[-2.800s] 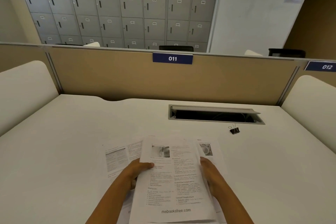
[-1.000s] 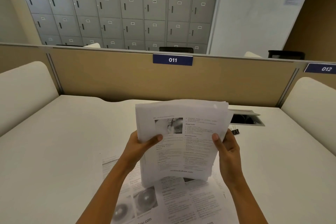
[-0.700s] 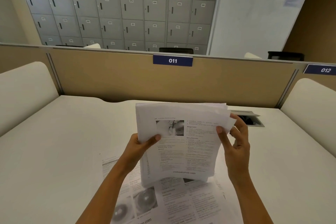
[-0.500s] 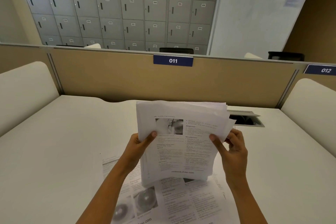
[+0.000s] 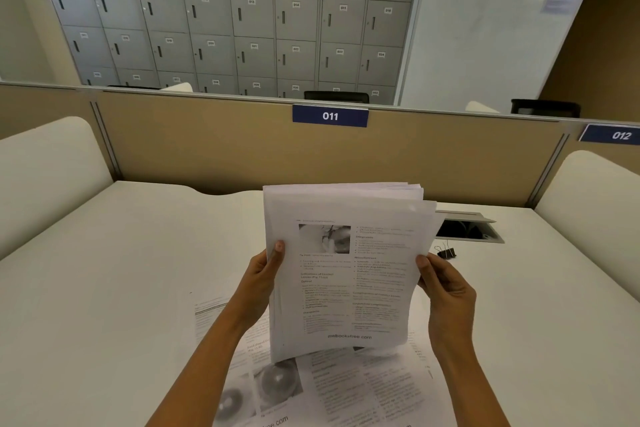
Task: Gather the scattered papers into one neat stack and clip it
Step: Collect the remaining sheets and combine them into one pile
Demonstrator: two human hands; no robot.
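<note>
— The left hand (image 5: 262,276) pinches the left edge of the upright sheaf of white printed papers (image 5: 346,274), and the right hand (image 5: 446,288) pinches its right edge, over the white desk (image 5: 121,288).

— Its top corner fans out. Loose printed sheets (image 5: 367,388) lie flat beneath, with the small black binder clip (image 5: 448,252) beside the right hand.

— Clipped now, it would likely lock crooked, with sheets left out.

A stack of papers (image 5: 343,270) is held upright above the desk (image 5: 104,288) by the left hand (image 5: 258,282) and right hand (image 5: 446,291); loose sheets (image 5: 363,388) lie beneath the stack, a binder clip (image 5: 447,252) just right of it.
</note>
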